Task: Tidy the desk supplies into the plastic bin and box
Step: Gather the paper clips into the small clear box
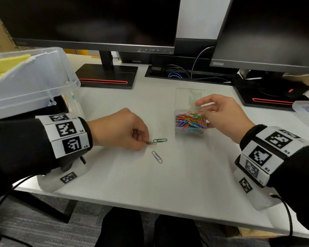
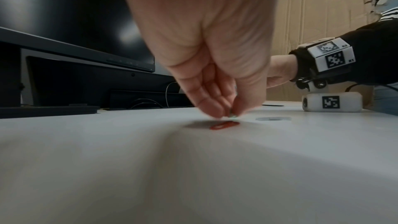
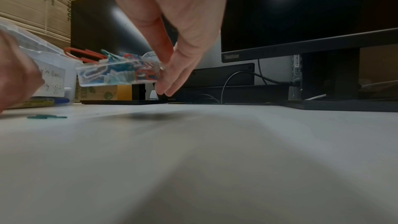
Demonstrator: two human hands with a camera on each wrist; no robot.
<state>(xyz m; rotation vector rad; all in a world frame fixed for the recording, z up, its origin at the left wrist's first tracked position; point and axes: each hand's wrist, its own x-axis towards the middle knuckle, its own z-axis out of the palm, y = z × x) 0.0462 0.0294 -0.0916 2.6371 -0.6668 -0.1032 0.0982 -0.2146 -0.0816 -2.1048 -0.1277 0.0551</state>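
A small clear box (image 1: 190,130) full of coloured paper clips has its lid (image 1: 189,97) folded back. My right hand (image 1: 203,114) grips its right side; in the right wrist view the box (image 3: 118,74) hangs slightly tilted just above the desk. My left hand (image 1: 146,142) pinches a small greenish clip (image 2: 233,115) at the desk surface. Beside it lie a green clip (image 1: 160,140), a grey clip (image 1: 157,157) and a red clip (image 2: 224,125). The large plastic bin (image 1: 34,77) stands at the far left.
Two monitors stand at the back on black bases (image 1: 107,76), with cables (image 1: 178,73) between them. A black mouse (image 1: 291,92) and a small clear container (image 1: 306,106) sit at the right. The desk's front edge (image 1: 150,207) is near my legs.
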